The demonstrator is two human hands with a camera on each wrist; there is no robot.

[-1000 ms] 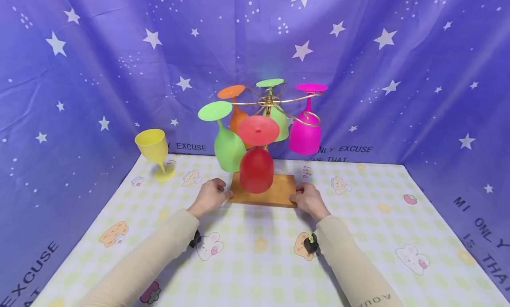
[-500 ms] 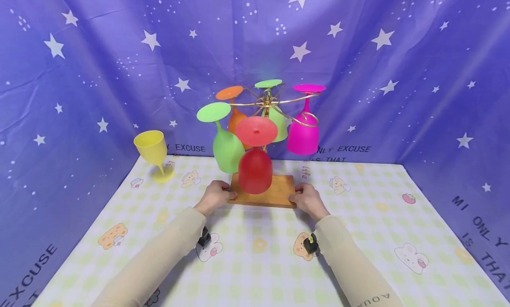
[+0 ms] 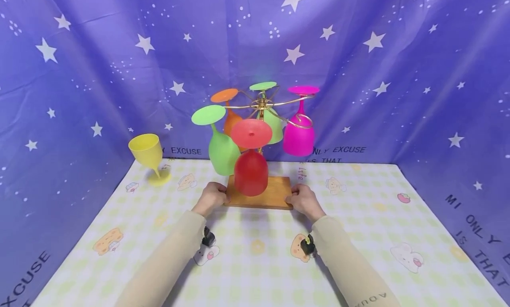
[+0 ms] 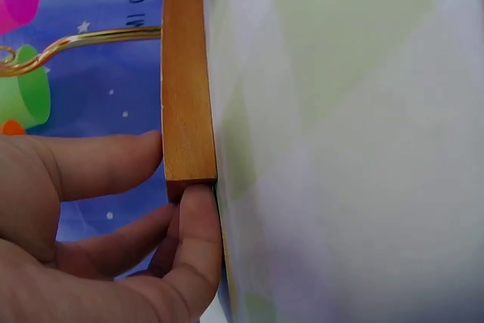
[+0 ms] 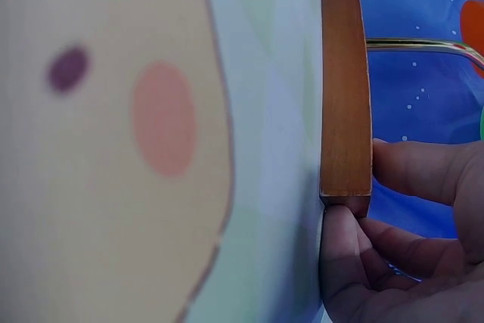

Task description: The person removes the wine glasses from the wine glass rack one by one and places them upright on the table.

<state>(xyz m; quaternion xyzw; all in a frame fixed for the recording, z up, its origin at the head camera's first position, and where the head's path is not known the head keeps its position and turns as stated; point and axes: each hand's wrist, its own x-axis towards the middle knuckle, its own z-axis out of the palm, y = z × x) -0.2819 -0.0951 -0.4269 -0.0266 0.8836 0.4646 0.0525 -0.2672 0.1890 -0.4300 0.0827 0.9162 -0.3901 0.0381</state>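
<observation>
A wooden base [image 3: 276, 189] lies flat on the tabletop [image 3: 259, 276], carrying a gold rack [image 3: 261, 104]. The left grip [image 3: 210, 198] pinches the left end of the base, thumb against its upper face and fingers curled at its end; the right grip [image 3: 306, 201] pinches the opposite end likewise. How far the fingertips reach underneath is hard to tell, even from the wrist views.

Compared with a second ago, the left grip sits closer in against the base, while the right grip keeps its place. The rack and its load appear slightly lower and further left in the head view, but so do the tabletop and backdrop.

Upside down on the rack hang a red goblet [image 3: 251, 172] in front, a light green goblet [image 3: 224, 154] beside it, an orange goblet [image 3: 231, 119] and a second green goblet [image 3: 272, 125] behind, and a magenta goblet [image 3: 299, 136] at right. A yellow goblet [image 3: 147, 150] stands upright, well apart at far left, as before.

The tabletop wears a pale green-and-white checked cloth printed with cartoon animals. Around it hangs a purple-blue curtain [image 3: 239, 32] with white stars and dark lettering.
</observation>
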